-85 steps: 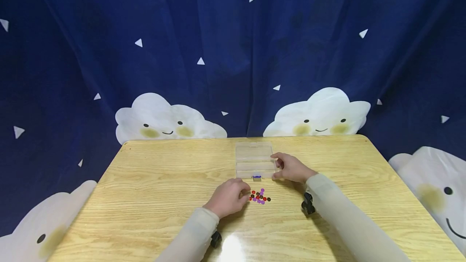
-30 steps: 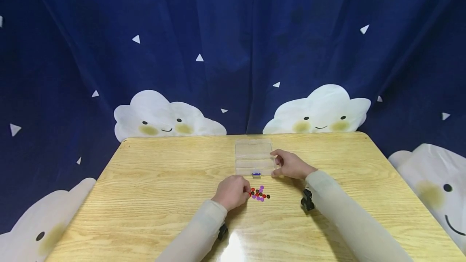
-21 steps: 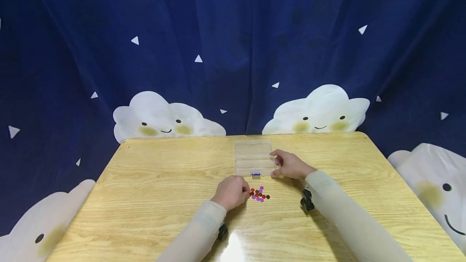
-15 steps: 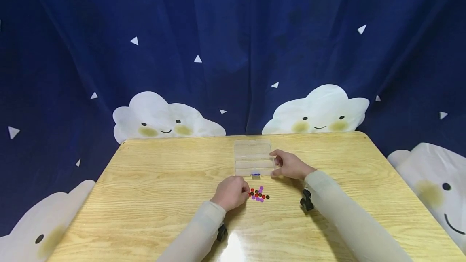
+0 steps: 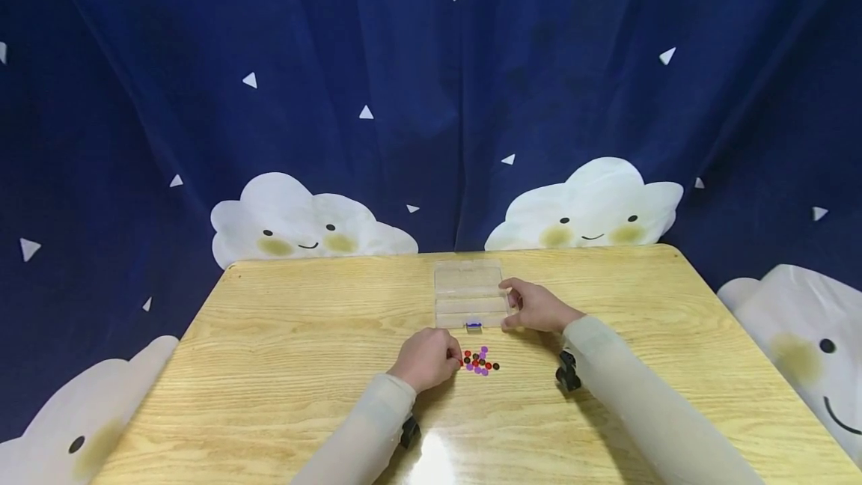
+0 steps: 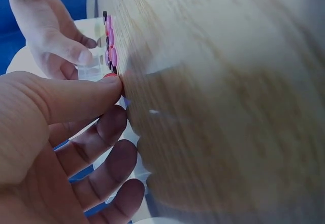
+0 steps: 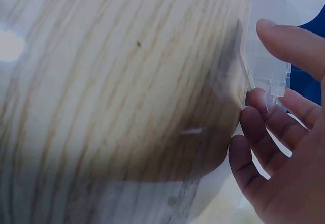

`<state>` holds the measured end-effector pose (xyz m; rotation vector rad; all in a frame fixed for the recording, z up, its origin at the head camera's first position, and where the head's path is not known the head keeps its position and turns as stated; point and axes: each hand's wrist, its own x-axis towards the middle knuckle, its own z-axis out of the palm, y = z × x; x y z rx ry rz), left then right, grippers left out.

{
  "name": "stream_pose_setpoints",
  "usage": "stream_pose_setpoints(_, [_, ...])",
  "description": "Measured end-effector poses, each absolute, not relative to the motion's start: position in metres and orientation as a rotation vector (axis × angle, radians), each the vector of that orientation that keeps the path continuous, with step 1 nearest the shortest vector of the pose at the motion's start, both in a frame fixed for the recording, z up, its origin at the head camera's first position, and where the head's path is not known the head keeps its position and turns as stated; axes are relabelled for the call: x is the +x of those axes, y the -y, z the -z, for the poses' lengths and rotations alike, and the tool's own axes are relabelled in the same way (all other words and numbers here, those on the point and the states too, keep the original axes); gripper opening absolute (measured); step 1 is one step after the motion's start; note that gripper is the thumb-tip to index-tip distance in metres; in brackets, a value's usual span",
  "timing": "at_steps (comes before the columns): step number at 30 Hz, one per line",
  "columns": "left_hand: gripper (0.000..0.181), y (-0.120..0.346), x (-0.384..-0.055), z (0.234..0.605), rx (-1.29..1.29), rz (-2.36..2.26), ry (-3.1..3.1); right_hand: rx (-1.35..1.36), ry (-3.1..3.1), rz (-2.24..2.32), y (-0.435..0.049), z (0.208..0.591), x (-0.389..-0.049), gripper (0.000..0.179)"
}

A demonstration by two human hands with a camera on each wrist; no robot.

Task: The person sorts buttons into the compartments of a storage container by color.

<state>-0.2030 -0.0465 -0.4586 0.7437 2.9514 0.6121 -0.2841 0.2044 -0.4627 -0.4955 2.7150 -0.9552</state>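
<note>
Pinching left hand (image 5: 424,360): thumb and forefinger close together, and it's a red disc (image 6: 110,74) between them, its rim just showing past the thumb tip; the other fingers curl loosely, tips down at the tabletop.
Red disc: right down at table level, at the left end of the scatter, mostly covered by the fingertips.
Loose discs (image 5: 475,363): red, black and purple, bunched close on the wood just right of that pinch, purples at the far and near edges, one black out at the right end.
Right hand (image 5: 539,308): over at the box, thumb by the near corner, fingers bent round the right end, holding it there.
Clear box (image 5: 468,307): sitting beyond the discs, lid opened back away from the person, blue catch (image 5: 474,325) facing this way.
Sleeves (image 5: 649,395): pale on both arms, a black device (image 5: 568,373) at the right wrist, another at the left.
Table (image 5: 303,328): light wood grain, bright glare near the front.
Curtain (image 5: 417,43): deep blue behind, white triangles and smiling clouds.
</note>
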Motion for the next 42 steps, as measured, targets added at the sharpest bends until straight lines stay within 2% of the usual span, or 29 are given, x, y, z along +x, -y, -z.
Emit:
stream_pose_setpoints(17, [0.007, 0.054, -0.208, 0.462, 0.771, -0.709, -2.956, -0.409, -2.671, 1.003, -0.202, 0.458, -0.285, 0.071])
stream_pose_setpoints(31, [0.008, 0.072, -0.229, 0.430, 0.869, -0.707, -2.983, -0.414, -2.651, 1.030, -0.205, 0.464, -0.285, 0.072])
stream_pose_setpoints(42, [0.007, 0.069, -0.242, 0.419, 0.823, -0.668, -3.013, -0.418, -2.632, 1.059, -0.205, 0.461, -0.284, 0.072])
